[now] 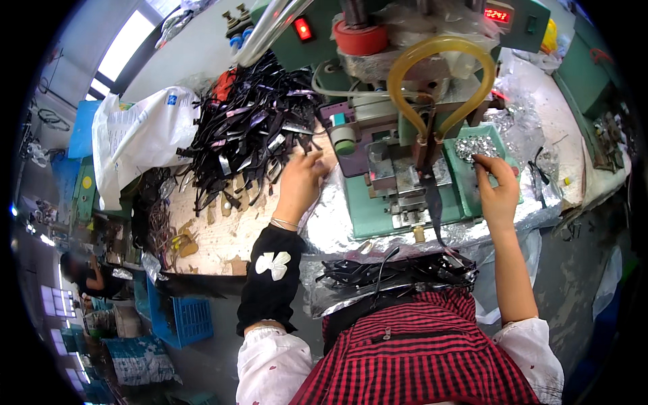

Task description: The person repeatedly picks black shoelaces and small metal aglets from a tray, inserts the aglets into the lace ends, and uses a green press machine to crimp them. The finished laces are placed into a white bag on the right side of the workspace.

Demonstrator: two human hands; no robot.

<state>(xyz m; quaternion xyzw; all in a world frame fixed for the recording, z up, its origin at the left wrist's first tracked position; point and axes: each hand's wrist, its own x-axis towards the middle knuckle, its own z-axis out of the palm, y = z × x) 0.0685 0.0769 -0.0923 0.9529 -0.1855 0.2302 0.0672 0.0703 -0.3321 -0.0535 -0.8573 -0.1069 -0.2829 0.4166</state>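
Observation:
My left hand [302, 181] is at the right edge of a heap of black straps [250, 121]. Its fingers are half bent and a little apart, slightly blurred, and I see nothing gripped in them. My right hand [498, 192] reaches into a green tray [466, 192], thumb and fingertips closed together at a pile of small silver metal pieces [474, 146]. Whatever sits between those fingertips is too small to make out. Between my hands stands a green press machine [358, 209]. One black strap [433, 206] hangs from under its head toward me.
More black straps [398, 273] lie across my lap at the table edge. A yellow tube [442, 46] loops in front of the press head. White plastic sacking [138, 138] sits at the left, and a blue crate [179, 314] is on the floor below. Crumpled clear plastic [516, 125] lies right of the tray.

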